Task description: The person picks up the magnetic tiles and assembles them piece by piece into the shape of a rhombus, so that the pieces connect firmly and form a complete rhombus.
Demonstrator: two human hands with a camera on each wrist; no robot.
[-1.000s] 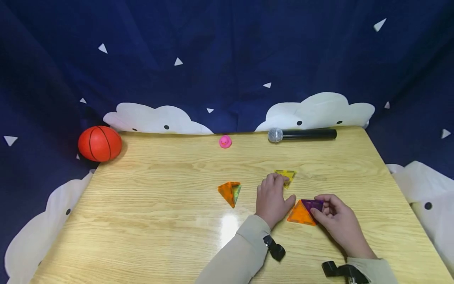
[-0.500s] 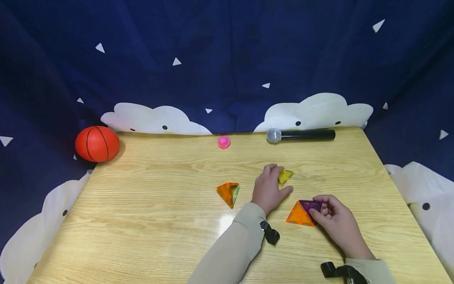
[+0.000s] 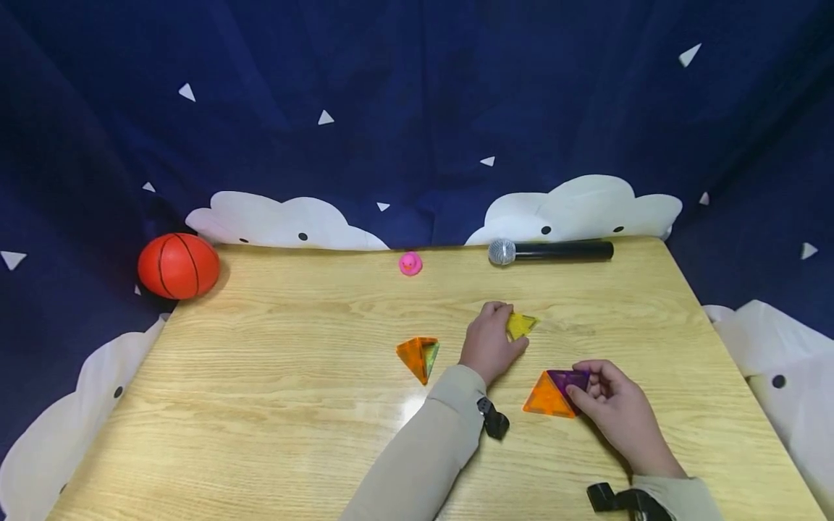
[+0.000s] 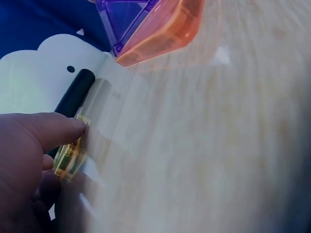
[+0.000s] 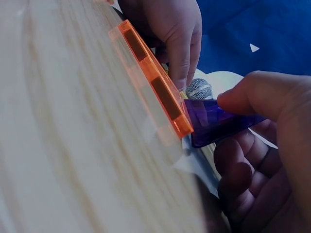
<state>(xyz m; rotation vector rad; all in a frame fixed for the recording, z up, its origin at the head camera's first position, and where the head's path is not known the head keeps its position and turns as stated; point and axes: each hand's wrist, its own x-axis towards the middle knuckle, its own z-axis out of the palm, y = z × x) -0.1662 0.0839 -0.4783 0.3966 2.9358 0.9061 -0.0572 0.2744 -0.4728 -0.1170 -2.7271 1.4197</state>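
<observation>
In the head view my left hand (image 3: pixel 490 344) is at a yellow triangular magnetic tile (image 3: pixel 521 325). The left wrist view shows the tile (image 4: pixel 70 158) pinched between thumb and fingers, low over the table. My right hand (image 3: pixel 615 412) pinches a purple triangular tile (image 3: pixel 568 379) between thumb and fingers; the right wrist view shows the thumb on the purple tile (image 5: pixel 209 121). Edge to edge with it is an orange triangular tile (image 3: pixel 549 396), its lower edge on the table. Left of my left hand rests a small orange and green tile pyramid (image 3: pixel 415 356).
A wooden table (image 3: pixel 293 420) carries everything. Along its back edge are a pink rubber duck (image 3: pixel 410 264) and a black microphone (image 3: pixel 554 251). A red toy basketball (image 3: pixel 179 265) sits at the back left corner. A dark blue curtain (image 3: pixel 423 108) hangs behind.
My left hand has drawn slightly left, off the top of the yellow tile to its side, and the tile has turned and is now pinched. The right hand stays nearly still with the purple tile.
</observation>
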